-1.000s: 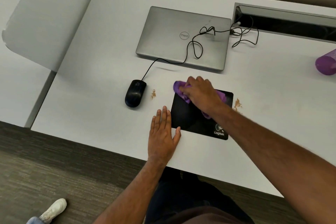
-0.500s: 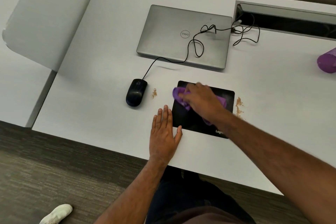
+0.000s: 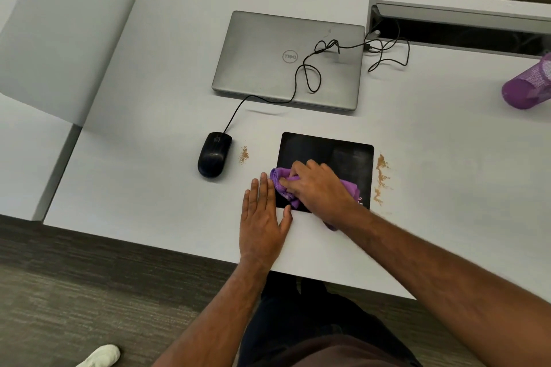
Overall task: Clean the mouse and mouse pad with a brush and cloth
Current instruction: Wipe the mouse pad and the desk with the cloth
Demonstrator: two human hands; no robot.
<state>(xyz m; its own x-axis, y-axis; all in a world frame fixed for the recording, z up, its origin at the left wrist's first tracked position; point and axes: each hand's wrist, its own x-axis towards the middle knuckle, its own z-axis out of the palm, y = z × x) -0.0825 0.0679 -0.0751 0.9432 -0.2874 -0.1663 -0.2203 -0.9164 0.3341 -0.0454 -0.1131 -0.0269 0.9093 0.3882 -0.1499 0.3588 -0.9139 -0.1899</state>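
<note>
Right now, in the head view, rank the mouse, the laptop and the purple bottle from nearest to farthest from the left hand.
From the left hand, flat on the desk:
1. Mouse, just up and to its left.
2. Laptop, shut, farther back on the desk.
3. Purple bottle, far off at the right edge of the view.

**Lighting and picture quality**

Even, soft overhead light; my desk reads bright without glare. Faint shadows sit under my hands. Wide-angle bending curves the edges. My right hand shows slight motion blur; elsewhere focus is sharp.
</note>
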